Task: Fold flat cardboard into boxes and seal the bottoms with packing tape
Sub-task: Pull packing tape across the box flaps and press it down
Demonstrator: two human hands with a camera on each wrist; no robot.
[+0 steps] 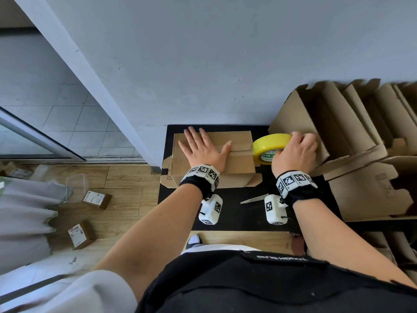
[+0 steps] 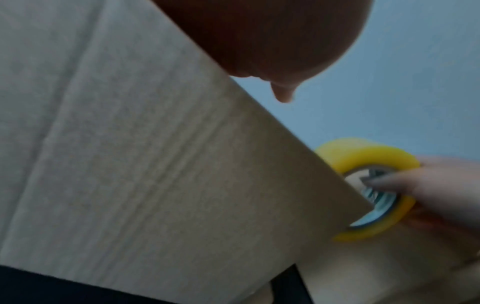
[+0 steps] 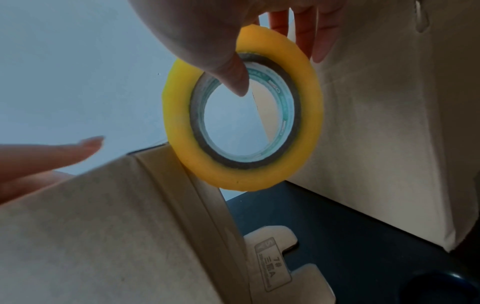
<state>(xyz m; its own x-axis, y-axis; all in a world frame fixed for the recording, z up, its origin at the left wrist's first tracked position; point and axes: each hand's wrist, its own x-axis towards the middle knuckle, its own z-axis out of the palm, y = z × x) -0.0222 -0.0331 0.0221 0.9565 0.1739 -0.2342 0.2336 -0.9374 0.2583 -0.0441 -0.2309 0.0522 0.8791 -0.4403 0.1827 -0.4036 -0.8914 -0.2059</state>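
Note:
A brown cardboard box [image 1: 239,152] stands upside down on the black table [image 1: 239,213], its bottom flaps folded shut. My left hand [image 1: 200,146] lies flat on those flaps with fingers spread, pressing them down. My right hand [image 1: 293,150] grips a yellow roll of packing tape [image 1: 268,146] at the box's right edge, thumb inside the core. In the right wrist view the tape roll [image 3: 179,115] touches the box's [image 3: 103,226] upper corner. The left wrist view shows the box's side [image 2: 130,144] and the roll [image 2: 374,156] beyond it.
Scissors [image 1: 253,198] lie on the table in front of the box, between my wrists. Folded open boxes [image 1: 338,123] stand stacked at the right against the wall. Small labelled parcels [image 1: 97,199] lie on the wooden floor at the left.

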